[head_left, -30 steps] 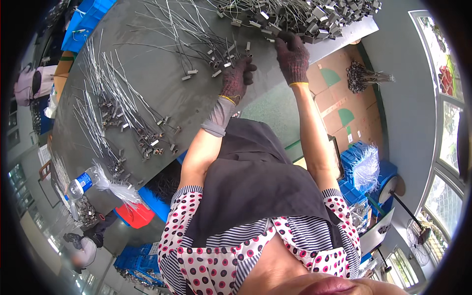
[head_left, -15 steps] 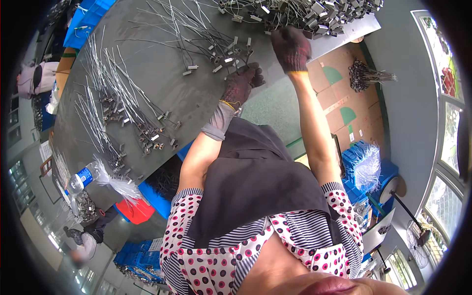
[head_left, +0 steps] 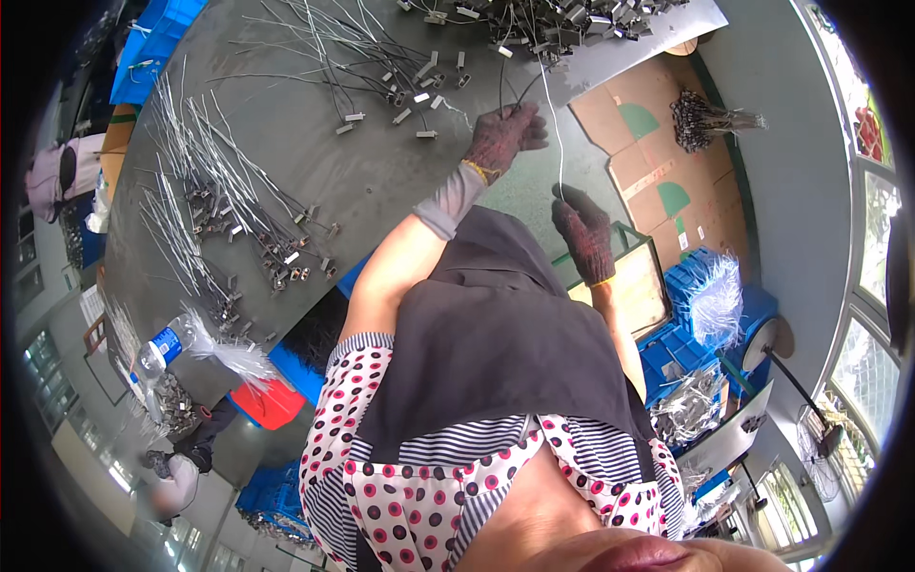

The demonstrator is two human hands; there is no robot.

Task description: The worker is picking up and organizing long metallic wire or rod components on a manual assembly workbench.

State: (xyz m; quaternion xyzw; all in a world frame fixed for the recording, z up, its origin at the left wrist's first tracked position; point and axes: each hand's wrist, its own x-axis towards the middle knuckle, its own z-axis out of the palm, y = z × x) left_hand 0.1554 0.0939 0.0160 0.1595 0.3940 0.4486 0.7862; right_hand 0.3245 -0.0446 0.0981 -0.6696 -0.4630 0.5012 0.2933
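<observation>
My right hand [head_left: 583,234], in a dark knitted glove, pinches the lower end of a thin white wire [head_left: 559,124]. The wire runs taut up to the heap of small metal-ended leads [head_left: 591,21] at the table's far edge. My left hand [head_left: 505,138], gloved too, is closed around dark wires [head_left: 502,84] near the table edge; its palm side is hidden. Small metal clips sit near the upper ends of those wires. Just left of that hand lies a loose spread of wired metal parts [head_left: 419,97].
More bundles of grey wires with metal ends [head_left: 253,224] lie on the dark table [head_left: 353,205] to the left. A water bottle [head_left: 157,351] stands at the left edge. Blue crates [head_left: 701,305], cardboard [head_left: 634,143] and a wire bundle [head_left: 705,122] are at right. Other people are far left.
My right hand has come down from the heap toward me, drawing out the white wire. My left hand has shifted right and slightly up, with dark wires at its fingers.
</observation>
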